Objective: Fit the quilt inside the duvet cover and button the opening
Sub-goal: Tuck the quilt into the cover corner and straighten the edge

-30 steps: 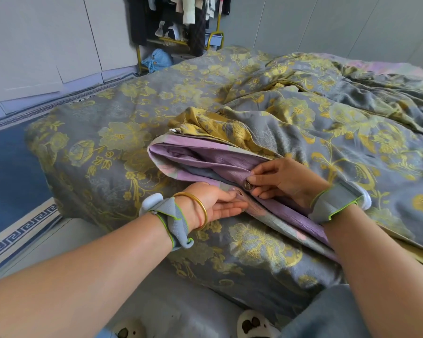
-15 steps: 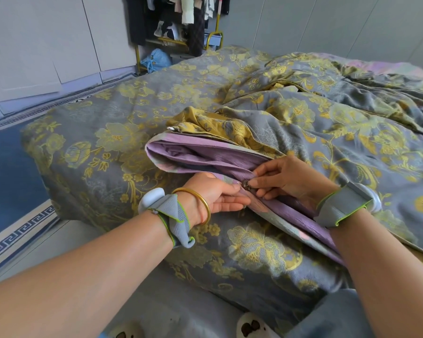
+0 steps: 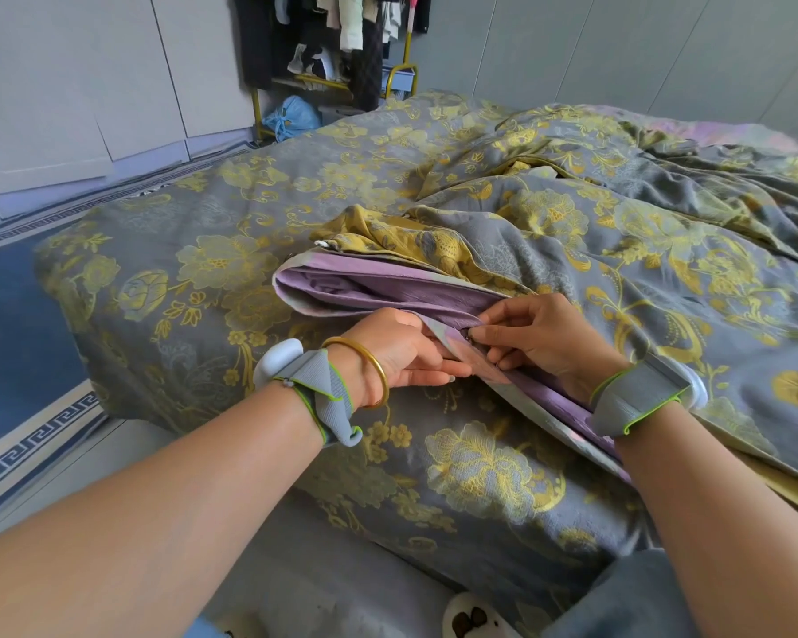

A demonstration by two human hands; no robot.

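Across the bed (image 3: 249, 499), both hands are pinching the grey-and-yellow floral duvet cover's lilac hem (image 3: 378, 287): right hand (image 3: 544, 343) clenching the small dark button (image 3: 467, 334), left hand (image 3: 401, 352) beside it.

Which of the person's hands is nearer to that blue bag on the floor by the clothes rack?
Left. The left hand works at the quilt's edge on the side toward the blue bag, which lies far beyond it. The right hand sits farther over, away from the bag.

Yellow metal clothes rack (image 3: 342, 80) hung with garments in far corner; blue drawstring bag (image 3: 291, 118) beneath. Blue key-bordered rug (image 3: 15, 324) left of bed.
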